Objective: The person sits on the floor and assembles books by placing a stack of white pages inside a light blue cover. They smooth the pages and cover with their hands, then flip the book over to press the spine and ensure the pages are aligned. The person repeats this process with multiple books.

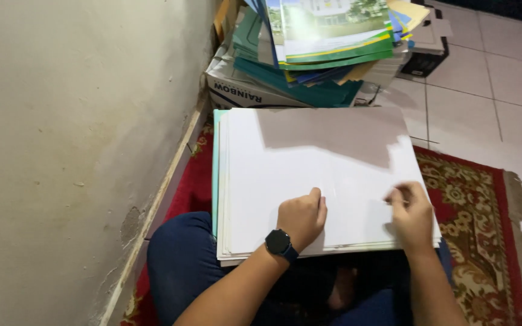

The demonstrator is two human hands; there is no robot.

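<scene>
On the person's lap lies a stack of white sheets [309, 175]; left hand [300, 216] rests curled on it, right hand [411, 212] pinches the top sheet's near corner. Beyond the stack, a pile of coloured booklets [327, 48] sits unsorted-looking. Sheet count is hard to judge.
</scene>
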